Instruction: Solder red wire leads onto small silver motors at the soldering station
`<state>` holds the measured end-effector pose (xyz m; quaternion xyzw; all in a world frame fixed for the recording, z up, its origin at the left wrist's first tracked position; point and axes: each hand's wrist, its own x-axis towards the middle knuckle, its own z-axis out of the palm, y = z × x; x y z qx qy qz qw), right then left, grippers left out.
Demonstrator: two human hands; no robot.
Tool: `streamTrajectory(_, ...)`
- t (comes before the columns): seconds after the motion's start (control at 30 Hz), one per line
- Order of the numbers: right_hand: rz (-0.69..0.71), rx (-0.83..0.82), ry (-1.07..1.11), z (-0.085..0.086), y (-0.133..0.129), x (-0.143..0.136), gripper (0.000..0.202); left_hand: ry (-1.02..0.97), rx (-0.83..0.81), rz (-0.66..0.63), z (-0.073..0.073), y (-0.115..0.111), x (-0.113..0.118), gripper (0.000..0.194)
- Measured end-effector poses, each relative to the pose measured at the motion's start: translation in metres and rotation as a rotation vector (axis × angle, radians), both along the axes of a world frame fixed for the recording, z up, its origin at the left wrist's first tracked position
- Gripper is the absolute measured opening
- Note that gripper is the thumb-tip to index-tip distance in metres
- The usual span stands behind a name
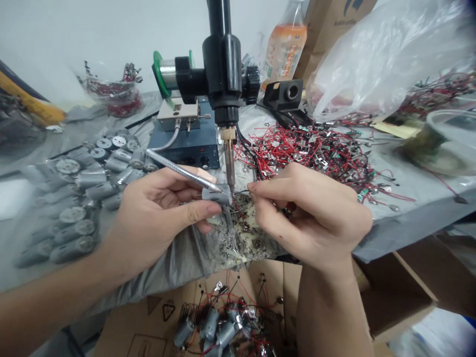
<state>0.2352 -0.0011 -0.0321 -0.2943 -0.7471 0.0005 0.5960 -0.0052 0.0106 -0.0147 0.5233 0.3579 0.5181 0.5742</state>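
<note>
While holding a small grey motor (pixel 215 197) between thumb and fingers of the left hand (pixel 148 213), pinched a thin dark wire (pixel 242 191) between thumb and forefinger of the right hand (pixel 308 213). Held the motor sideways over the bench, with one end just beside the tip of a downward-pointing soldering iron (pixel 229 163); could not tell whether touching. Noted, slanting across in front of the motor: ribbed metal tube (pixel 167 159), with its nozzle near the same tip.

Recorded above: black clamp (pixel 222 69), bearing a green-flanged spool (pixel 159 74) of silvery solder. Recorded behind: dark blue unit (pixel 182 148), with a pale metal box on top.

Listed at left of the bench: many loose grey motors (pixel 72 213), and farther back a clear bowl (pixel 111 89) of red and black wires. Listed at right: spread heap of red and black leads (pixel 316 148) with small metal parts; beyond, a bottle (pixel 286 47) with orange label, and a translucent plastic bag (pixel 372 64).

Entered below the bench edge: cardboard (pixel 130 327), bearing further motors (pixel 223 329) with wires attached.
</note>
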Motion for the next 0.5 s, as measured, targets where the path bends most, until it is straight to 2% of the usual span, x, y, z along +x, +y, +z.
streamTrajectory(0.5,-0.013,0.038,0.020,-0.0010,0.0048,0.0012,0.023,-0.026,0.021,0.021,-0.0003,0.0027,0.0001,0.043)
